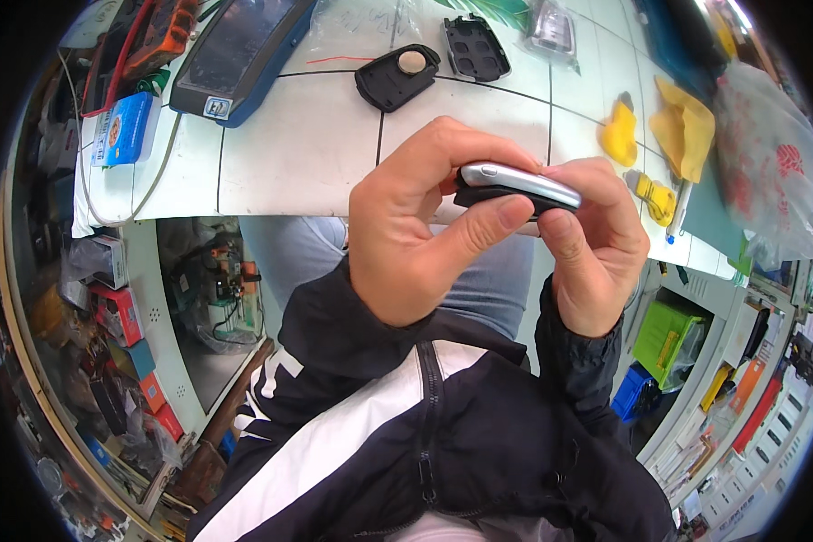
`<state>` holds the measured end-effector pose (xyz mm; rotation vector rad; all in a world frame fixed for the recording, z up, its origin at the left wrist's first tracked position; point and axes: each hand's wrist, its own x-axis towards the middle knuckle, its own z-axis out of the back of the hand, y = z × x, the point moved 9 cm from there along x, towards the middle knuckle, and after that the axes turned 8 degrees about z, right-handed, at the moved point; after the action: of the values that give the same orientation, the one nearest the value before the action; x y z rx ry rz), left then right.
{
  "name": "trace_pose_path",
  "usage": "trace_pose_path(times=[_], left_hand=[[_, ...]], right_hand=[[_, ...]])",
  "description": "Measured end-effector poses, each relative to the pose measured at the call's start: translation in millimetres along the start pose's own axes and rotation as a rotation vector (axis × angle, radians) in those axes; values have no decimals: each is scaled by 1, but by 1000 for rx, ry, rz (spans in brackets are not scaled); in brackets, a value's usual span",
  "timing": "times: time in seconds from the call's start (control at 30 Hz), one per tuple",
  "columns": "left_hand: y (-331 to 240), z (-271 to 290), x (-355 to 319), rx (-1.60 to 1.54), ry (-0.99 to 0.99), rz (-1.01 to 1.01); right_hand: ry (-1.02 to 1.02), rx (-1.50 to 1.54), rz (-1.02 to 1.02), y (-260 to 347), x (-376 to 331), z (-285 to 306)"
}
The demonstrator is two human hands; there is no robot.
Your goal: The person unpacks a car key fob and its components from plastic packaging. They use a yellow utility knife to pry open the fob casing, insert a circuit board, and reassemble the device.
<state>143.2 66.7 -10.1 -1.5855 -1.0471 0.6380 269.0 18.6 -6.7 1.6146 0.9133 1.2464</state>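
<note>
Between my hands, just above the near edge of the table, is a car key fob (521, 181) with a silver upper side and a black lower side, seen edge-on. My left hand (411, 230) pinches its left end, thumb below and fingers over the top. On the other end, my right hand (598, 239) grips with thumb and forefinger. Farther back on the table lies a black key fob half (390, 83) with a round coin battery (412, 61) in it. Beside that rests a black key fob cover (475, 47), its hollow inside facing up.
At the back left lies a blue-and-black handheld device (242, 56), near a blue box (126, 131) and a grey cable. Yellow pieces (620, 135), a yellow USB cable (655, 199) and a white plastic bag (768, 163) are on the right. A green bin (667, 339) sits below the table.
</note>
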Motion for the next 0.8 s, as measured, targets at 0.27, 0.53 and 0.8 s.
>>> trace_pose_path(times=[0.27,0.53,0.8], left_hand=[[-1,-5,0,-89,-89,-75],[-2,-9,2,-62,-159,-59],[26,-18,28,-427,-4,241]], right_hand=[[-147,98,20,-2,-4,1],[-276,172,0,1,-8,3],[-321,437,-232,-26,6,7]])
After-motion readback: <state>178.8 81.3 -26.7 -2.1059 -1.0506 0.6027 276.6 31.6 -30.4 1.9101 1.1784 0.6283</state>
